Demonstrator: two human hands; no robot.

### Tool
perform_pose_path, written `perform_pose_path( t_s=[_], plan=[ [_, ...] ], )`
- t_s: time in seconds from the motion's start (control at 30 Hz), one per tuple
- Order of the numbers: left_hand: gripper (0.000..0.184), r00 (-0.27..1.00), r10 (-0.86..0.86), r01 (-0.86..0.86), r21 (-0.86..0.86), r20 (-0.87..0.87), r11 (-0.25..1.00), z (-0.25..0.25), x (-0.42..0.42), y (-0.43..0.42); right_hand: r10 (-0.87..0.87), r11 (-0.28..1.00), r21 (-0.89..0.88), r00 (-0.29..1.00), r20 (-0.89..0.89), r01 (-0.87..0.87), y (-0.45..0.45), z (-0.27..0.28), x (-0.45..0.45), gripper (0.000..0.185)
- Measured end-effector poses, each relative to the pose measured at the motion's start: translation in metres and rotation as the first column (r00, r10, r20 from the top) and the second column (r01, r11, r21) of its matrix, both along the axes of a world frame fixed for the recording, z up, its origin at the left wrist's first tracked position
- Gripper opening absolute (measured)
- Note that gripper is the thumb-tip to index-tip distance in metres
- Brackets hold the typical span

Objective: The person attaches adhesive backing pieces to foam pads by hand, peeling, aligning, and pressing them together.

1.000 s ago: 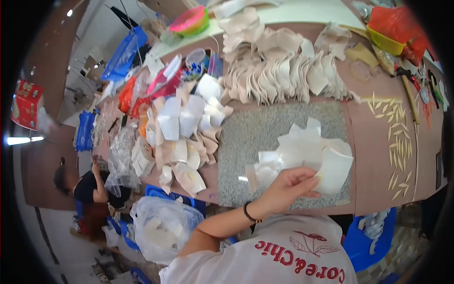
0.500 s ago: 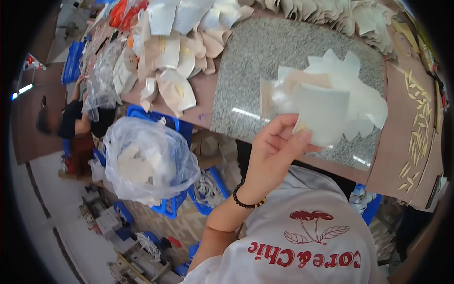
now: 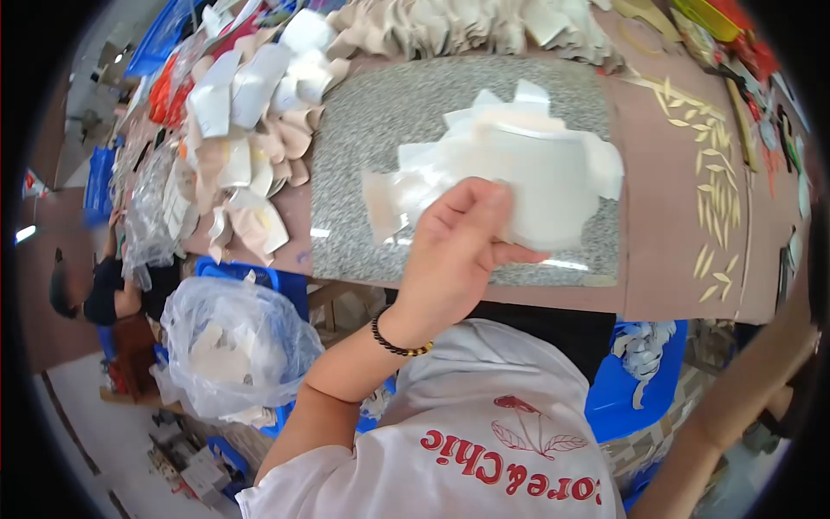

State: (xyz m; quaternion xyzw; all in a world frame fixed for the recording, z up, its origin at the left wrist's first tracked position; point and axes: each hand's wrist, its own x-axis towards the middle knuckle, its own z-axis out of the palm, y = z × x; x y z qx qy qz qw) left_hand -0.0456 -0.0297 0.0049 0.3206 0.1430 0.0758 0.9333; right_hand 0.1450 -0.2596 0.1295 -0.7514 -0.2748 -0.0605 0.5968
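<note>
My left hand (image 3: 467,238), with a dark beaded bracelet on the wrist, pinches a white, glossy, leather-like cut piece (image 3: 545,186) between thumb and fingers. The piece is held above a spread of similar overlapping white and beige pieces (image 3: 424,164), which lies on a grey speckled slab (image 3: 354,121) and is partly hidden behind it. My right forearm (image 3: 735,406) reaches up along the right side; its hand is lost in the dark rim of the view, so its fingers cannot be made out.
White and beige pieces (image 3: 251,95) are heaped left of the slab, and a long row of them (image 3: 450,26) lies behind it. Small pale leaf-shaped bits (image 3: 713,199) lie at the right. A plastic-lined basket (image 3: 294,333) and a blue bin (image 3: 635,406) stand below. Another person (image 3: 104,290) is far left.
The view has swung right, so things appear further left. The left hand still holds the white piece. My right forearm has come up further into view at the right edge.
</note>
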Motion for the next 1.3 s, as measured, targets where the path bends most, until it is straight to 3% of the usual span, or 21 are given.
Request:
perform_pose_path(
  t_s=[0.03, 0.07, 0.1, 0.3, 0.37, 0.43, 0.5, 0.53, 0.63, 0.73, 0.8, 0.83, 0.87, 0.9, 0.93, 0.97, 1.03, 1.1, 1.13, 1.2, 1.3],
  plan=[
    [0.015, 0.999, 0.010, -0.010, 0.006, 0.031, 1.000, 0.000, 0.002, 0.002, -0.124, 0.992, -0.042, 0.900, -0.419, 0.117, -0.008, -0.033, -0.009, 0.041],
    [0.016, 0.999, 0.018, -0.017, -0.019, 0.043, 1.000, 0.003, 0.003, 0.005, -0.180, 0.838, -0.495, 0.972, 0.149, 0.230, 0.004, -0.052, -0.032, 0.036],
    [0.017, 0.998, 0.028, -0.026, -0.046, 0.056, 0.999, 0.005, 0.004, 0.008, 0.048, 0.980, -0.181, 0.978, -0.202, -0.085, 0.037, -0.059, -0.058, 0.029],
    [0.019, 0.972, 0.231, -0.225, -0.122, 0.035, 0.967, 0.008, -0.018, 0.020, 0.541, 0.841, 0.087, 0.831, -0.127, -0.534, 0.112, -0.128, -0.101, 0.026],
    [0.023, 0.966, 0.252, -0.256, 0.084, 0.057, 0.963, 0.004, -0.038, 0.031, 0.630, 0.757, -0.008, 0.732, -0.260, -0.654, 0.111, -0.118, -0.103, 0.017],
    [0.050, 0.868, 0.494, -0.374, 0.715, 0.047, 0.591, 0.017, -0.052, 0.035, 0.694, 0.686, -0.216, 0.714, -0.088, -0.694, 0.104, -0.099, -0.103, 0.012],
    [0.049, 0.904, 0.367, -0.265, 0.961, 0.220, 0.076, 0.034, -0.069, 0.030, 0.776, 0.577, -0.438, 0.630, 0.032, -0.689, 0.089, -0.091, -0.102, 0.014],
    [0.044, 0.980, 0.118, -0.128, 0.964, 0.158, -0.231, 0.048, -0.073, 0.032, 0.775, 0.576, -0.437, 0.631, 0.025, -0.690, 0.083, -0.090, -0.103, 0.014],
    [0.027, 0.947, -0.307, -0.144, 0.978, 0.092, -0.153, 0.039, -0.061, 0.014, 0.844, 0.475, -0.405, 0.535, -0.041, -0.781, 0.067, -0.089, -0.106, 0.017],
    [0.017, 0.949, -0.307, 0.049, 0.996, -0.069, -0.072, 0.045, -0.056, 0.006, 0.801, 0.532, -0.343, 0.591, -0.094, -0.775, 0.057, -0.093, -0.097, 0.018],
    [0.017, 0.936, -0.351, -0.006, 1.000, 0.010, 0.013, 0.038, -0.053, 0.009, 0.772, 0.547, -0.125, 0.557, -0.307, -0.828, 0.049, -0.104, -0.091, 0.018],
    [0.017, 0.925, -0.381, 0.044, 0.996, -0.012, 0.076, 0.037, -0.054, 0.012, 0.785, 0.588, 0.145, 0.518, -0.339, -0.796, 0.047, -0.124, -0.089, 0.018],
    [0.017, 0.910, -0.413, 0.096, 0.986, -0.030, 0.139, 0.036, -0.055, 0.016, 0.636, 0.736, 0.153, 0.597, -0.489, -0.659, 0.053, -0.130, -0.089, 0.016],
    [0.016, 0.970, -0.234, 0.120, 0.960, -0.060, 0.252, 0.043, -0.060, 0.022, 0.456, 0.858, 0.123, 0.630, -0.628, -0.499, 0.060, -0.135, -0.089, 0.015],
    [0.016, 0.993, -0.054, 0.122, 0.924, -0.110, 0.362, 0.050, -0.065, 0.029, 0.418, 0.871, -0.053, 0.792, -0.445, -0.489, 0.075, -0.140, -0.090, 0.014],
    [0.016, 0.968, 0.248, -0.078, 0.909, -0.029, 0.410, 0.044, -0.073, 0.031, 0.444, 0.840, -0.148, 0.818, -0.365, -0.522, 0.092, -0.144, -0.095, 0.017],
    [0.019, 0.810, 0.508, -0.457, 0.858, 0.293, 0.233, 0.035, -0.066, 0.048, 0.469, 0.801, -0.251, 0.830, -0.302, -0.543, 0.123, -0.150, -0.105, 0.020],
    [0.019, 0.802, 0.490, -0.365, 0.930, 0.341, -0.049, 0.033, -0.064, 0.067, 0.543, 0.753, -0.523, 0.826, 0.150, -0.400, 0.148, -0.156, -0.112, 0.029],
    [0.024, 0.852, 0.428, -0.208, 0.945, 0.302, -0.251, 0.033, -0.064, 0.075, 0.549, 0.744, -0.527, 0.825, 0.134, -0.410, 0.157, -0.156, -0.116, 0.029],
    [0.030, 0.905, 0.369, -0.078, 0.935, 0.212, -0.346, 0.031, -0.055, 0.079, 0.521, 0.691, -0.638, 0.846, 0.115, -0.339, 0.172, -0.154, -0.121, 0.036],
    [0.043, 0.949, 0.313, 0.054, 0.958, 0.039, -0.282, 0.016, -0.050, 0.089, 0.529, 0.709, -0.593, 0.844, 0.087, -0.382, 0.180, -0.166, -0.126, 0.038]
  ],
)
